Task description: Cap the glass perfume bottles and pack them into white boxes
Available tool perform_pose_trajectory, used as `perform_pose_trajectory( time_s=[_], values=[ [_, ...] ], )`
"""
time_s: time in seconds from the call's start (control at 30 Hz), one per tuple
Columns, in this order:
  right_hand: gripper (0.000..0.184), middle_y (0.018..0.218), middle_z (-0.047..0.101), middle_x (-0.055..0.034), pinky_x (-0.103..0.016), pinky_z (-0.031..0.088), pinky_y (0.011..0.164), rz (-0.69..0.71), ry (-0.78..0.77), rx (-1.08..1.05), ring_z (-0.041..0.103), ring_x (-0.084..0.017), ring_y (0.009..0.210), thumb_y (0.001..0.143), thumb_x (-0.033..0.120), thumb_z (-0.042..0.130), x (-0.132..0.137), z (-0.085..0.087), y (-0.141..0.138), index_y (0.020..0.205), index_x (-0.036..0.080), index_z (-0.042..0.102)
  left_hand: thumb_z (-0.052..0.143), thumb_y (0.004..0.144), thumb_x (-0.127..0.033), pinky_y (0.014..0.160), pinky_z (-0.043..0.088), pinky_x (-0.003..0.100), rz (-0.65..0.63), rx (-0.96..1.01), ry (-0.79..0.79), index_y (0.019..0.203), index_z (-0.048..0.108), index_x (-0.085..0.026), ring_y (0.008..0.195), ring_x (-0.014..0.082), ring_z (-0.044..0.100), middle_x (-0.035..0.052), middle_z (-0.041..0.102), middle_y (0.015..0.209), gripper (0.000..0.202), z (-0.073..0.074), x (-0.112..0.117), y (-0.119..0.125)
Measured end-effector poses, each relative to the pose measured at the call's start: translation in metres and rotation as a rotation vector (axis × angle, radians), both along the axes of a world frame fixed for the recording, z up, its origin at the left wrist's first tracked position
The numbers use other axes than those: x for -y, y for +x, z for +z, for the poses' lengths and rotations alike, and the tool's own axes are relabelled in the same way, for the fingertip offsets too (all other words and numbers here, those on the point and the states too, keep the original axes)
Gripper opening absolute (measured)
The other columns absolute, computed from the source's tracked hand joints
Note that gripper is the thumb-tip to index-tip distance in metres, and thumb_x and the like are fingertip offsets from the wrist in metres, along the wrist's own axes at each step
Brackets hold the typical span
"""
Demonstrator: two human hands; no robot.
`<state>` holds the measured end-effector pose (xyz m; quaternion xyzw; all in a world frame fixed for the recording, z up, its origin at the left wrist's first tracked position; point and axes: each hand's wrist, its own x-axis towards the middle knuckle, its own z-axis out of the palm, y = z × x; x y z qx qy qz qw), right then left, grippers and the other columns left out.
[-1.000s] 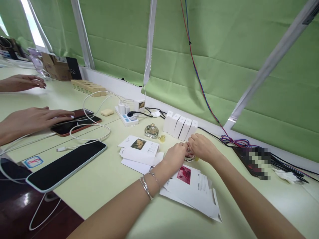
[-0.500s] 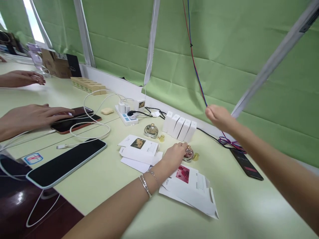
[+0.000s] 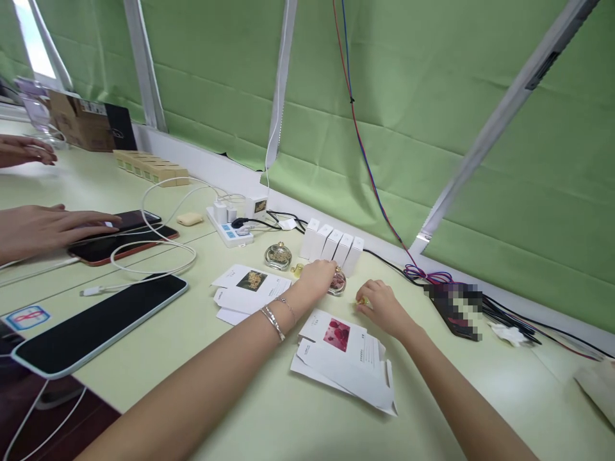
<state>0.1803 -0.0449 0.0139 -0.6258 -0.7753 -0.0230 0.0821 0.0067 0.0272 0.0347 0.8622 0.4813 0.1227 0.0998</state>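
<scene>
My left hand [image 3: 318, 278], with bracelets on its wrist, is closed at the top of a small round glass bottle [image 3: 338, 284] with reddish contents. The bottle stands on the table, partly hidden by the fingers. To its right, my right hand [image 3: 383, 307] pinches a small yellow cap [image 3: 361, 301] at the tabletop. A second glass bottle [image 3: 277, 257] with yellowish contents stands to the left, beside another yellow cap [image 3: 298, 269]. Below my hands lies a flattened white box [image 3: 355, 352] with a red picture. A similar flattened box [image 3: 235, 287] shows yellow flowers.
Several upright white boxes [image 3: 331, 246] stand behind the bottles. A power strip [image 3: 230, 234] with cables is at the back. Phones [image 3: 103, 323] lie left, near another person's hand [image 3: 52, 227]. At right are a dark phone [image 3: 451, 317] and bundled cables [image 3: 435, 277].
My right hand has come down from the red and blue cable to the yellow cap. My left hand stays at the bottle. The view has shifted slightly to the right.
</scene>
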Motion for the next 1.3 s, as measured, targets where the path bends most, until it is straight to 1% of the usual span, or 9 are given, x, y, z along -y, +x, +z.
perform_pose_trajectory(
  time_s=[0.17,0.3,0.43,0.53,0.73,0.9,1.1,1.2,1.3],
  values=[
    [0.004,0.098,0.061,-0.0039,-0.037,0.034,0.087,0.021,-0.047,-0.083,0.048,-0.024,0.103,0.078,0.024,0.06,-0.014,-0.012,-0.015,0.078,0.022,0.063,0.053,0.09,-0.029,0.078,0.051,0.039,-0.007,-0.025,0.0,0.113,0.054,-0.015,0.093,0.0196,0.06,0.0077,0.058,0.111,0.028,0.0,-0.002,-0.002],
    [0.022,0.106,0.057,-0.0057,-0.04,0.034,0.09,-0.021,-0.047,-0.187,0.047,-0.025,0.107,0.077,0.031,0.06,-0.011,-0.017,-0.004,0.098,0.023,0.06,0.053,0.09,-0.029,0.078,0.052,0.039,-0.013,-0.059,0.002,0.113,0.054,-0.015,0.092,0.0193,0.06,0.0075,0.058,0.111,0.027,0.002,0.0,-0.008],
    [0.033,0.107,0.052,-0.0067,-0.033,0.044,0.08,-0.072,-0.096,-0.295,0.057,-0.017,0.085,0.078,0.024,0.054,0.0,-0.023,0.017,0.111,0.022,0.05,0.052,0.09,-0.029,0.078,0.051,0.039,-0.036,-0.083,0.014,0.111,0.055,-0.015,0.092,0.0189,0.06,0.0073,0.059,0.11,0.025,0.006,-0.004,-0.017],
    [0.031,0.098,0.052,-0.0032,-0.03,0.046,0.072,-0.073,-0.127,-0.347,0.057,-0.014,0.071,0.078,0.021,0.052,0.001,-0.028,0.018,0.109,0.023,0.049,0.053,0.09,-0.029,0.079,0.051,0.039,-0.05,-0.095,0.026,0.111,0.055,-0.015,0.093,0.0192,0.06,0.0073,0.059,0.11,0.025,0.007,-0.008,-0.021],
    [0.021,0.087,0.052,0.0002,-0.028,0.04,0.069,0.002,-0.113,-0.395,0.053,-0.015,0.073,0.076,0.021,0.053,-0.016,-0.028,-0.01,0.097,0.025,0.054,0.052,0.09,-0.029,0.077,0.052,0.038,-0.054,-0.119,0.034,0.11,0.055,-0.015,0.091,0.0184,0.06,0.007,0.059,0.108,0.025,0.009,-0.007,-0.024],
    [0.009,0.077,0.053,0.0021,-0.026,0.036,0.063,0.019,-0.077,-0.451,0.05,-0.016,0.069,0.073,0.021,0.054,-0.033,-0.028,-0.025,0.08,0.024,0.049,0.052,0.09,-0.029,0.075,0.052,0.037,-0.065,-0.13,0.034,0.108,0.056,-0.014,0.088,0.0177,0.061,0.0064,0.06,0.104,0.024,0.008,-0.007,-0.027],
    [0.02,0.078,0.055,0.003,-0.026,0.039,0.062,-0.007,-0.108,-0.548,0.05,-0.016,0.069,0.07,0.026,0.06,-0.044,-0.036,-0.03,0.085,0.023,0.047,0.051,0.09,-0.03,0.077,0.051,0.038,-0.092,-0.109,0.064,0.107,0.057,-0.014,0.088,0.0182,0.061,0.0064,0.061,0.103,0.024,-0.001,-0.013,-0.031],
    [0.035,0.093,0.057,-0.0006,-0.028,0.043,0.063,-0.025,-0.153,-0.579,0.052,-0.014,0.066,0.069,0.029,0.063,-0.037,-0.031,-0.02,0.1,0.023,0.048,0.056,0.086,-0.032,0.086,0.047,0.037,-0.151,-0.084,0.094,0.115,0.054,-0.016,0.102,0.0223,0.057,0.0086,0.061,0.111,0.033,0.004,-0.018,-0.038],
    [0.039,0.109,0.054,-0.0053,-0.032,0.046,0.067,-0.072,-0.152,-0.596,0.053,-0.014,0.069,0.076,0.033,0.056,-0.014,-0.021,-0.001,0.112,0.022,0.045,0.045,0.09,-0.038,0.1,0.035,0.032,-0.173,-0.029,0.144,0.134,0.036,-0.017,0.124,0.0226,0.042,0.0103,0.048,0.134,0.049,0.025,-0.037,-0.046]
  ],
)
